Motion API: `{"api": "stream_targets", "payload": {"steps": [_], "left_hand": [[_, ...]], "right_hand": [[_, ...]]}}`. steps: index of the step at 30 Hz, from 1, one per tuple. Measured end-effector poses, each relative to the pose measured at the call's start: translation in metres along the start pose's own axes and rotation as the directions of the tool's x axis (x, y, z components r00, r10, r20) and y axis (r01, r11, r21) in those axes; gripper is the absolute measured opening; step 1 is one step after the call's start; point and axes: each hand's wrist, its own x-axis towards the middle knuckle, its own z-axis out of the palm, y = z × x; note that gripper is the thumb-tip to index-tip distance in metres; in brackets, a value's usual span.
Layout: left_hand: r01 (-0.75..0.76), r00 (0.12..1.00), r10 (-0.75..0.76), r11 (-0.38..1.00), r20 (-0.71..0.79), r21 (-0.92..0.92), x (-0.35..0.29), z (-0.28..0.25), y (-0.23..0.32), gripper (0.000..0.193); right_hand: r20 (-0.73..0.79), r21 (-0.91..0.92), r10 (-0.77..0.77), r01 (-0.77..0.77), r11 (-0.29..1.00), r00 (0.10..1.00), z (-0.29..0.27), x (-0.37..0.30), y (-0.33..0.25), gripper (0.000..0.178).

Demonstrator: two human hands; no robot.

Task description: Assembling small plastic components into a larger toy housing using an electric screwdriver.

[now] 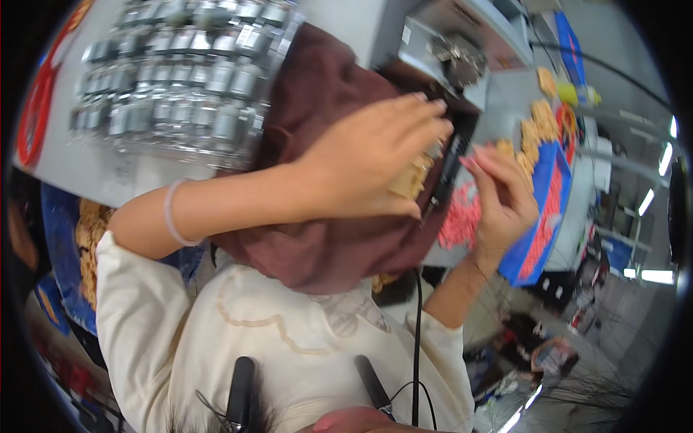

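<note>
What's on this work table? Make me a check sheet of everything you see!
Surface: grey table, partly hidden by brown cloth.
Job's things: small tan block under the left hand; pink pieces by the right hand.
Clutter: rows of silver metal parts; tan pieces on a blue tray.
Hands: left hand grips the tan block; right hand open, fingers near a dark machine.
Cables: black cable hanging down.
Surroundings: blurred workshop, ceiling lights.
</note>
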Motion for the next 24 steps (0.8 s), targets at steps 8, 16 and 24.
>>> {"api": "stream_targets", "payload": {"steps": [8,16,24], "left_hand": [[0.05,0.998,-0.049,0.998,0.027,-0.042,0.003,0.002,0.004,0.101],[0.038,0.999,-0.038,0.999,0.015,0.001,0.001,0.004,0.005,0.093],[0.022,1.0,-0.022,0.998,0.004,0.056,0.002,0.005,0.004,0.089]], "right_hand": [[-0.113,0.259,-0.047,0.075,0.963,0.992,0.039,-0.01,0.003,0.015],[-0.018,-0.165,-0.368,0.36,0.918,0.93,0.048,-0.011,0.007,0.021],[-0.006,-0.225,-0.353,0.343,0.912,0.936,0.047,-0.011,0.005,0.025]]}}
